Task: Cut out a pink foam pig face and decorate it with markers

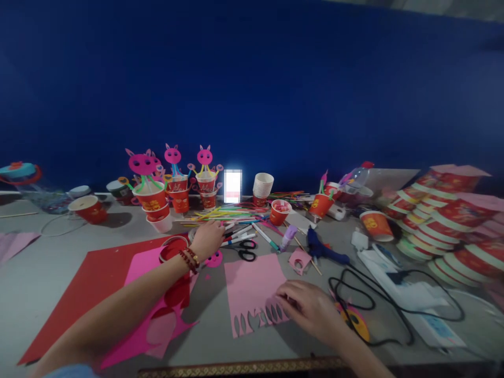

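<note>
My left hand (208, 240), with red beads on the wrist, reaches over the pile of markers (238, 234) and coloured sticks. Its fingers bend down among them and the tips are hidden, so I cannot tell what they touch. By the lower right of a light pink paper sheet (254, 281), my right hand (305, 307) has thumb and fingers pinched on a small pink paper piece (272, 303). Narrow oval holes run along the sheet's near edge. Black-handled scissors (247, 251) lie just beyond the sheet. A pink face cut-out (214, 258) is beneath my left hand.
Red and bright pink sheets (79, 294) lie on the left. Pink figures in red cups (151, 199) stand behind. On the right are a blue glue gun (325, 249), a black cable (370, 304), a power strip (437, 325) and stacked paper cups (437, 226). A glue stick (289, 237) stands centrally.
</note>
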`<state>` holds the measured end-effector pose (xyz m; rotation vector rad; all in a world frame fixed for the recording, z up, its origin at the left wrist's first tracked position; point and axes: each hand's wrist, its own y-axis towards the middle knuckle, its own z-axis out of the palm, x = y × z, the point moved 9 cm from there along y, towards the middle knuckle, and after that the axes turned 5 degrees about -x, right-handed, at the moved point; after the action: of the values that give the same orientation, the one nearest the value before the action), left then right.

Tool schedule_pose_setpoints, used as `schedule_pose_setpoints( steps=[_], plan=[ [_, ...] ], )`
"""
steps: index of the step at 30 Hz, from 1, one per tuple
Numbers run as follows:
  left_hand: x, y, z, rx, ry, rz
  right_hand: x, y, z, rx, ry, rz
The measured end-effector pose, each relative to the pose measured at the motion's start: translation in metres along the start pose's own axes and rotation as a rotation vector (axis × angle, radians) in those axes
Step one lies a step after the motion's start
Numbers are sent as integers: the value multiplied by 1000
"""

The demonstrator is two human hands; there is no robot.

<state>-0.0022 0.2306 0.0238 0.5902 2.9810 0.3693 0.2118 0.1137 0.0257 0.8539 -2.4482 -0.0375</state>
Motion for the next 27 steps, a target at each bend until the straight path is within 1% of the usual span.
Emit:
schedule_pose_setpoints(
  steps=[4,7,9,11,13,15,16,17,18,19,20,21,22,24,25,27],
  plan=[
    [3,6,4,43,11,-70,2,-3,-1,-10,1,0],
    [9,10,-3,41,-1,-123,2,-6,-3,-48,17,0],
    [12,9,-13,22,-24,-146,-2,-10,-12,-132,41,19],
    [8,2,-26,-6,-65,-149,-12,-16,-25,-254,96,76],
    [-6,-13,-38,-30,-130,-122,-25,-20,-34,-351,228,176],
    [-33,-35,-47,-47,-219,-48,-32,-20,-30,-372,448,278],
    [-54,-47,-52,-60,-334,42,-30,-18,-23,-349,574,311],
    [-75,-61,-53,-44,-410,145,-24,-15,-14,-313,689,318],
    [-98,-75,-51,5,-437,271,-15,-11,-5,-268,775,313],
    [-118,-89,-49,46,-431,388,-5,-8,6,-193,839,312],
    [-131,-100,-48,51,-429,453,6,-6,16,-141,884,298],
    [-137,-106,-46,64,-454,456,13,-5,20,-134,894,288],
    [-137,-109,-43,83,-473,427,17,-5,24,-144,878,294],
    [-133,-110,-39,124,-488,364,20,-8,25,-164,867,289],
    [-131,-110,-38,149,-472,355,21,-10,25,-157,869,278],
    [-132,-112,-40,191,-414,396,28,-13,23,-95,856,213]
  ],
)
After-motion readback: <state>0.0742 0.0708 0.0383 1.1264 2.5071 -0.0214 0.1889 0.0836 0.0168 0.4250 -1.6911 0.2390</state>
